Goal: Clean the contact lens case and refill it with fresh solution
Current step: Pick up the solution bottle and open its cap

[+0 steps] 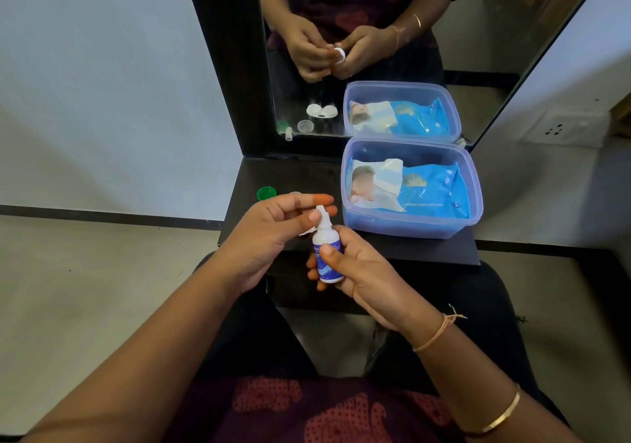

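Note:
My right hand grips a small white solution bottle with a blue label, held upright above the near edge of the black shelf. My left hand pinches the bottle's nozzle tip between thumb and fingers. The white contact lens case lies on the shelf mostly hidden behind my left hand; the mirror shows it with both wells uncovered. A green cap and a clear cap sit at the shelf's left side.
A clear blue-tinted plastic box holding a pack of wet wipes fills the right half of the shelf. A mirror stands behind it. White wall lies to the left, and a wall socket to the right.

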